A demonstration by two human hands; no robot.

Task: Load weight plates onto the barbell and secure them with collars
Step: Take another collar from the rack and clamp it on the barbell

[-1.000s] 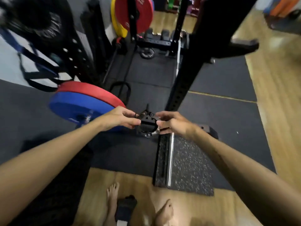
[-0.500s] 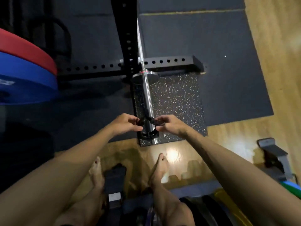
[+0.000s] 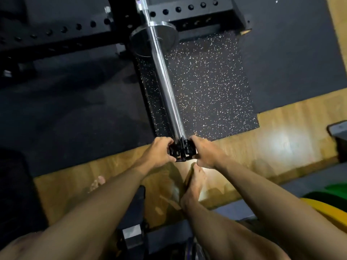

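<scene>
A shiny steel barbell sleeve [image 3: 166, 79] runs from the rack toward me, bare along its length, with its flange [image 3: 169, 35] at the far end. A black clamp collar [image 3: 182, 152] sits at the near tip of the sleeve. My left hand [image 3: 159, 152] grips the collar's left side and my right hand [image 3: 205, 153] grips its right side. Whether the collar is around the sleeve end or just off it, I cannot tell. No plate is on the sleeve.
Black perforated rack beams [image 3: 56, 37] cross the floor behind the flange. A speckled rubber pad [image 3: 210, 87] lies under the sleeve on dark mats. My bare feet [image 3: 193, 188] stand on the wood floor. Yellow and green plates [image 3: 330, 207] lie at the lower right.
My view has tilted down, so the red and blue plates have left the frame. Both hands stay on the collar at the sleeve's near end.
</scene>
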